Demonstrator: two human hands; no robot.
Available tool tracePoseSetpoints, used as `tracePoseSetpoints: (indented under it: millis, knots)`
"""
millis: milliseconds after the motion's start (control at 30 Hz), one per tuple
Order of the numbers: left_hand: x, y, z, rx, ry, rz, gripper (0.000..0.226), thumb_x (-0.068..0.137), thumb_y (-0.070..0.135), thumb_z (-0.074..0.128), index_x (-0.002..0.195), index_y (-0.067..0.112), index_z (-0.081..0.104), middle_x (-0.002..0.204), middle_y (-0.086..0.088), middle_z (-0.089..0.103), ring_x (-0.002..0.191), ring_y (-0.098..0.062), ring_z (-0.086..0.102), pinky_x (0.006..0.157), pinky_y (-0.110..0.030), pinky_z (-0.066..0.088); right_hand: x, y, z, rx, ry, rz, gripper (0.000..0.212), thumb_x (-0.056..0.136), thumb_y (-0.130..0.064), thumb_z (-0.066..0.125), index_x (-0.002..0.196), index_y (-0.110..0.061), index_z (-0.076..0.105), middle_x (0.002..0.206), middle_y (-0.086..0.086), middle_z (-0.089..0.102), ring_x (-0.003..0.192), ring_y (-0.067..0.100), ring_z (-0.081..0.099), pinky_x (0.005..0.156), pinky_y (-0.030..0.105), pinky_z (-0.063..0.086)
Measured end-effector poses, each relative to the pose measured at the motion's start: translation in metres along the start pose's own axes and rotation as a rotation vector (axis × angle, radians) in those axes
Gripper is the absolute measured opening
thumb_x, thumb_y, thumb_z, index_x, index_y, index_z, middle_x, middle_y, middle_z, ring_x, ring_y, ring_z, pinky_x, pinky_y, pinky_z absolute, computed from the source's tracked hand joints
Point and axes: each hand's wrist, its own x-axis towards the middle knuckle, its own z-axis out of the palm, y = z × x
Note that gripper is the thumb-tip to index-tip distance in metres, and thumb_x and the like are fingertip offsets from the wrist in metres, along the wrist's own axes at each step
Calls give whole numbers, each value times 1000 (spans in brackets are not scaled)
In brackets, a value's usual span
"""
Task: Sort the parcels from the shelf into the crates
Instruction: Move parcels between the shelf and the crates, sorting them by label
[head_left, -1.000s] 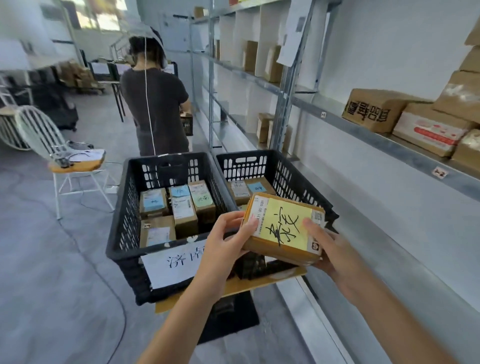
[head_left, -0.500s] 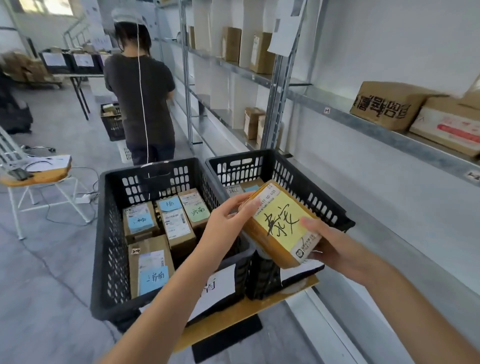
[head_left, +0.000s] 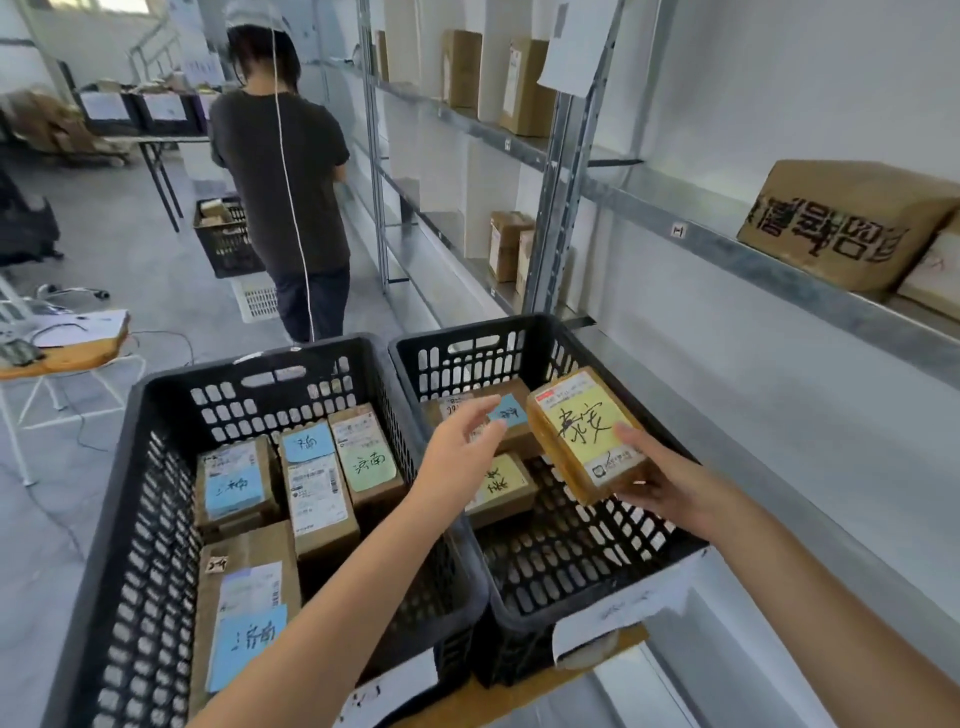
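right grip grasping parcel, yellow note "泰安" | left grip released, just left | crate beneath

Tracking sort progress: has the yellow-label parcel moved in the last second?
Yes. Against the right crate, the parcel went from its near rim to over its inside, near its right wall; only the right hand holds it now.

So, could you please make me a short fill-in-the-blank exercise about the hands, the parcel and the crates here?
1. The right hand grips a parcel with a big ___ label.
2. The left hand holds ___.
3. The left crate and the right crate are both ___ in colour.

Missing words: yellow; nothing; black.
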Motion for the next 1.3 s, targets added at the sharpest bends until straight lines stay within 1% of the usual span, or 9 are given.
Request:
tracePoseSetpoints:
  millis: [100,233,567,800,900,1000,1100,1233,1300]
  knots:
    - [28,-12,8,23,29,-45,39,101,25,52,140,26,53,141,4,55,131,-11,49,111,-37,41,36,7,-8,36,51,84,76,57,-45,93,120,-15,63,117,14,70,107,28,66,74,39,61]
    - [66,-27,21,44,64,-102,38,101,25,52,138,28,53,141,4,53,132,-13,47,111,-41,42,79,15,-13,-34,28,189,69,61,-40,89,118,-11,64,107,16,74,104,28,66,71,39,61]
    - [135,-53,48,98,128,-151,37,101,29,50,138,31,53,143,13,51,135,-6,42,112,-38,39,178,36,-12,-96,-10,388,52,85,-32,75,126,-4,58,123,20,66,116,34,61,97,53,52]
    - [163,-63,54,143,132,-236,34,100,30,50,133,36,55,136,9,55,121,-8,52,88,-26,43,211,52,-13,-167,-75,460,37,100,-18,54,128,5,54,123,23,65,120,34,59,107,50,43]
    - [170,-63,62,176,123,-237,34,100,27,50,134,34,55,138,12,53,126,-9,50,98,-32,46,218,57,-6,-338,-61,431,38,103,-24,49,130,2,52,121,19,66,115,31,62,102,47,48]
    - [171,-60,68,224,117,-221,36,101,23,50,136,29,55,139,16,51,131,-9,47,110,-40,43,219,56,-1,-760,-42,269,39,103,-34,48,124,-3,60,106,7,67,95,21,65,89,36,55]
    - [161,-60,74,297,90,-221,38,102,29,47,140,28,51,140,10,52,124,-20,54,104,-38,46,214,44,2,-1033,-24,130,29,100,-28,50,121,-9,59,117,7,66,94,19,63,78,29,52]
    - [144,-55,76,349,41,-194,43,102,38,47,144,29,45,143,8,49,132,-10,46,106,-35,43,201,24,3,-1106,-5,55,15,99,-27,51,107,-15,54,115,6,68,87,18,64,75,32,56]
    - [141,-47,71,402,39,-159,44,102,38,47,145,27,45,146,8,47,135,-10,43,111,-37,40,191,11,1,-1058,-42,-17,23,99,-26,52,117,-12,55,120,9,66,97,21,66,84,36,58]
